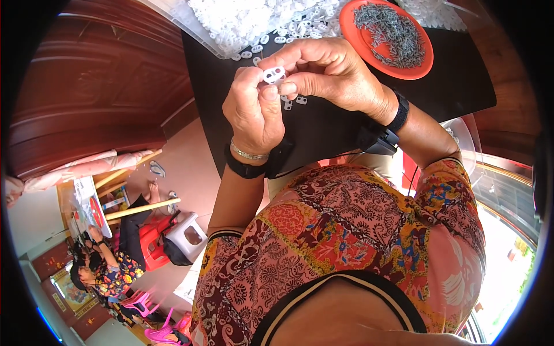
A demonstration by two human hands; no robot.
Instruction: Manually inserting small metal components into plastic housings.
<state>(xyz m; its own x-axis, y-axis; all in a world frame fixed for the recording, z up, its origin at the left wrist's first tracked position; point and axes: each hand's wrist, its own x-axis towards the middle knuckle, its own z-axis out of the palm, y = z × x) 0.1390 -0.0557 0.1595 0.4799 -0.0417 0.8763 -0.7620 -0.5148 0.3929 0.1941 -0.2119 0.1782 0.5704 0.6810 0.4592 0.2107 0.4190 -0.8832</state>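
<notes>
A small white oval plastic piece with two holes (pixel 274 74) is held up over the black table. My left hand (pixel 254 112) pinches it between thumb and bent index finger. From the other side, my right hand (pixel 340 72) closes its thumb and fingertips around the same piece. The fingers partly cover it, so I cannot tell whether anything else sits between them. Beneath my hands, a few similar white pieces (pixel 300 100) lie on the tabletop. Just beyond are more loose white pieces (pixel 246 55), spread beside a clear box.
The clear box (pixel 189 26) at the far side is heaped with white pieces. An orange-red plate (pixel 350 40) at the far right holds many small grey metal parts (pixel 398 40), and the black table (pixel 456 75) extends past it. Another person (pixel 109 268) sits at a table far left.
</notes>
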